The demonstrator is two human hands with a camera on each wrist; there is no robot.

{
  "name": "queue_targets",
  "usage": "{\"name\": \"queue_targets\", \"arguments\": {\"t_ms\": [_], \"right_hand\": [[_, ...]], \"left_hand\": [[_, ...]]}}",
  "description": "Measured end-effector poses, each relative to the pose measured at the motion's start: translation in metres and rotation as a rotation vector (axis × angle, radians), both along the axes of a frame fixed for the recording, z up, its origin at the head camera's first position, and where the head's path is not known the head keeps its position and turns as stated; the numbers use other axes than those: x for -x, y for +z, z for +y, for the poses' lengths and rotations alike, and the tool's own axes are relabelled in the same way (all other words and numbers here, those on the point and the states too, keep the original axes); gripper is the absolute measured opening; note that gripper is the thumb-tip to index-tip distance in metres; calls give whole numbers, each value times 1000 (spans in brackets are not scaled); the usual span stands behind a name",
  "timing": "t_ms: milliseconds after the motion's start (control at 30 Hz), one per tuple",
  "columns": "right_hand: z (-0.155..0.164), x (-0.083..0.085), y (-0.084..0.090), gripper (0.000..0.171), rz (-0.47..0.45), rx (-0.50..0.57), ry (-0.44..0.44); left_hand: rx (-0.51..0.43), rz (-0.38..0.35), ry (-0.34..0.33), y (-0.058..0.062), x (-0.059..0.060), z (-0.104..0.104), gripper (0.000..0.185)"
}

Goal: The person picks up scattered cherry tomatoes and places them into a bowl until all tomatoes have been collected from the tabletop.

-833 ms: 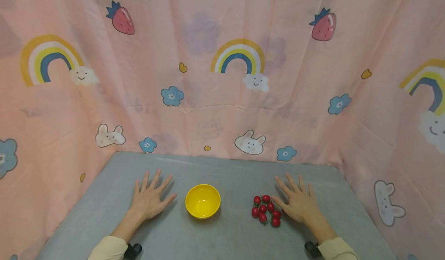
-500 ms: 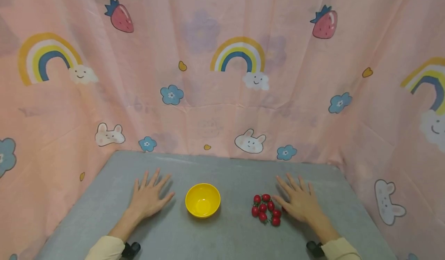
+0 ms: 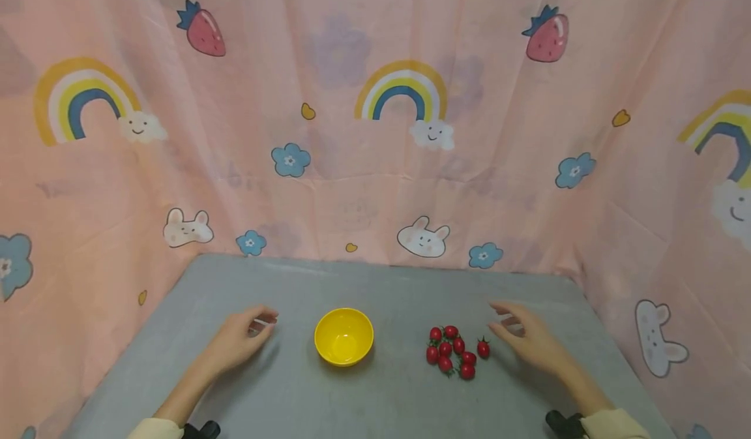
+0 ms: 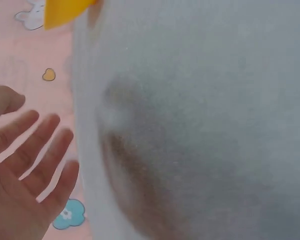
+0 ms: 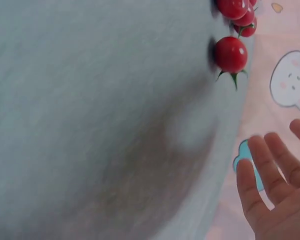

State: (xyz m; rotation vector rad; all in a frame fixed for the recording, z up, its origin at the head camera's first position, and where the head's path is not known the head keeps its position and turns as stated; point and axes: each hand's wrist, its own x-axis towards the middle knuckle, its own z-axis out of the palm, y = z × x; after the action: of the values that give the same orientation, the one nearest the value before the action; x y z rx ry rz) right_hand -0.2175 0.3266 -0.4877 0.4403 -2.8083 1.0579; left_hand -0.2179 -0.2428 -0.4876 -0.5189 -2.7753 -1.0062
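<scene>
A yellow bowl [image 3: 343, 336] stands in the middle of the grey table [image 3: 375, 400]; its rim [image 4: 65, 11] shows in the left wrist view. To its right lies a cluster of several red cherry tomatoes [image 3: 449, 352], with one tomato [image 3: 483, 348] apart from it, also the single tomato [image 5: 231, 54] in the right wrist view. My left hand [image 3: 240, 338] hovers left of the bowl, fingers relaxed, holding nothing. My right hand [image 3: 524, 336] hovers just right of the tomatoes with loose fingers [image 5: 262, 175], empty.
A pink curtain [image 3: 375, 132] printed with rainbows, strawberries and rabbits closes in the table at the back and both sides. Black wrist camera mounts [image 3: 563, 423] sit near the cuffs at the front edge.
Both hands have lifted off the table, where they lay flat with spread fingers, and now hover with loosely curled fingers. One tomato now lies apart to the right of the cluster.
</scene>
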Motion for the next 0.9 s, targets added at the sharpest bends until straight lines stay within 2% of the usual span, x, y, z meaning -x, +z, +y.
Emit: {"name": "queue_targets", "arguments": {"t_ms": [100,167,300,400,500,633,733,900], "right_hand": [[6,-2,0,48,-32,38,7],[10,-4,-2,48,-45,50,26],[16,-10,-7,51,-82,64,67],[17,-14,-11,56,-73,52,94],[15,-16,-15,62,-42,21,101],[12,-14,-18,72,-33,-34,106],[10,-10,-20,78,-55,-45,115],[8,-3,-23,77,-58,-39,154]], "left_hand": [[-133,-65,-40,-1,-5,-4,20],[-188,-100,-58,-2,-9,-5,23],[-248,-194,-107,-4,-17,0,30],[-291,-273,-153,-7,-21,8,37],[-313,-323,-155,-10,-22,19,45],[-315,-321,-143,-13,-19,34,57],[-311,-299,-160,-15,-14,44,68],[-313,-281,-197,-18,-8,55,81]]}}
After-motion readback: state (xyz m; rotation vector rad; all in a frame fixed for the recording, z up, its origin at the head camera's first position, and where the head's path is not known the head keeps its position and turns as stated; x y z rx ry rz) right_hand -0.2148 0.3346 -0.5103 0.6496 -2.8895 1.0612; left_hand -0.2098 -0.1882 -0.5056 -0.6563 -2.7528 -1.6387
